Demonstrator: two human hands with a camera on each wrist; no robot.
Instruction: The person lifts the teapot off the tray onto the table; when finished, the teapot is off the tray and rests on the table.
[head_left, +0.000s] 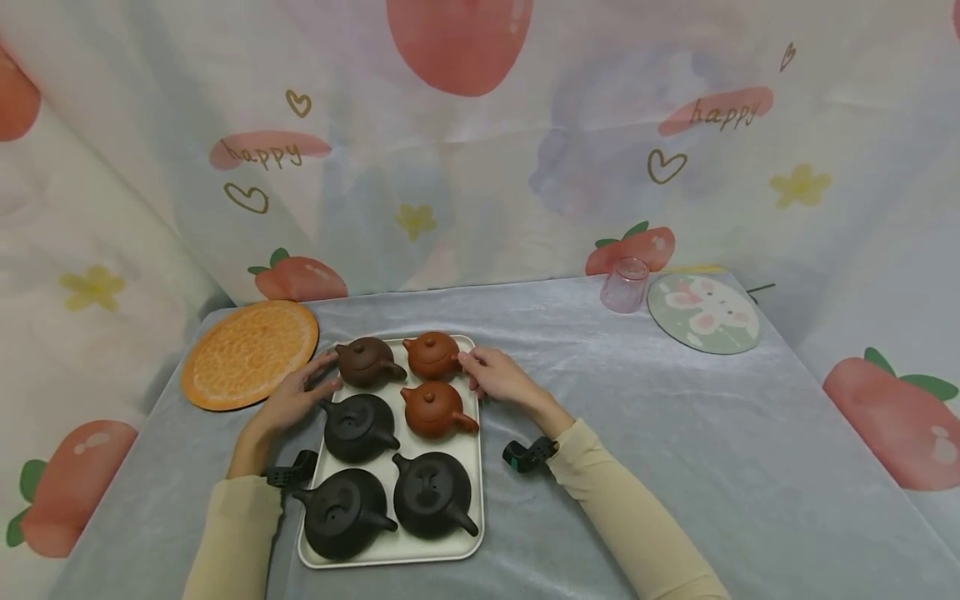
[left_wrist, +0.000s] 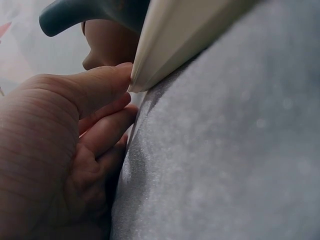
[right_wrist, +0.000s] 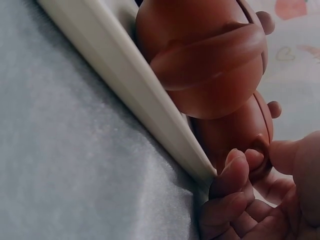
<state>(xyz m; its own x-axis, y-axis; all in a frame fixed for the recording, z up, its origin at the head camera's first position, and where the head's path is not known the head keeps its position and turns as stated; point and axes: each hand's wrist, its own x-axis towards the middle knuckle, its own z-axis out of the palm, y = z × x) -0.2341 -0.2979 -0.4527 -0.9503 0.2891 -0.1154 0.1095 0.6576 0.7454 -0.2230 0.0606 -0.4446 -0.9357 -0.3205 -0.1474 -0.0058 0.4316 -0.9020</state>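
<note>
A cream rectangular tray (head_left: 401,550) carries several small teapots in two columns. My right hand (head_left: 497,377) is at its far right corner, with thumb and fingers pinching the handle of the far reddish-brown teapot (head_left: 432,353). A second reddish-brown teapot (right_wrist: 200,55) sits just nearer. My left hand (head_left: 294,396) lies along the tray's left side, fingers fairly straight, its thumb tip at the tray rim (left_wrist: 142,70) in the left wrist view. Beside those fingers stands a dark brown teapot (head_left: 366,362). Black teapots (head_left: 360,427) fill the nearer part.
An orange round mat (head_left: 251,354) lies to the left, close to the left hand. At the back right stand a pink clear glass (head_left: 625,286) and a green round mat (head_left: 705,315) with a rabbit print. Grey cloth (head_left: 600,400) covers the table; a printed curtain hangs behind.
</note>
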